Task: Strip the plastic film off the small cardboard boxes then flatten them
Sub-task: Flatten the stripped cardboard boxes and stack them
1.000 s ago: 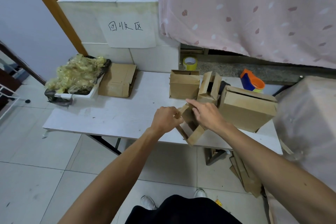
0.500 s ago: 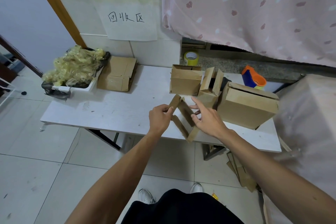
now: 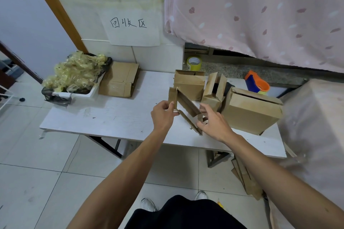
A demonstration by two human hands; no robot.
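The small brown corrugated cardboard box (image 3: 186, 106), open at both ends like a sleeve, is held in the air just above the near half of the white bench (image 3: 111, 117), between the two hands. Its long axis runs on a slant, from upper left down to lower right, and it is already skewed into a narrow parallelogram. The left hand (image 3: 163, 115) has the high left end: its fingers (image 3: 167, 106) are curled and pinch the flap and corner there. The right hand (image 3: 214, 123) is at the low right end, with fingers spread and fairly straight, index above the corner and thumb below, touching rather than clamping it. I see no film on this box, though the frame is too coarse to be sure. The coming move looks like the flattening: each hand sits at an opposite corner of the long diagonal, so pushing the two ends along that slant should collapse the walls. A tall brown upright carton (image 3: 188, 87) stands just behind, well clear of the hands. A flattened brown cardboard sheet (image 3: 119, 80) lies at the far left, beside a white tray heaped with yellowish plastic film (image 3: 74, 72).
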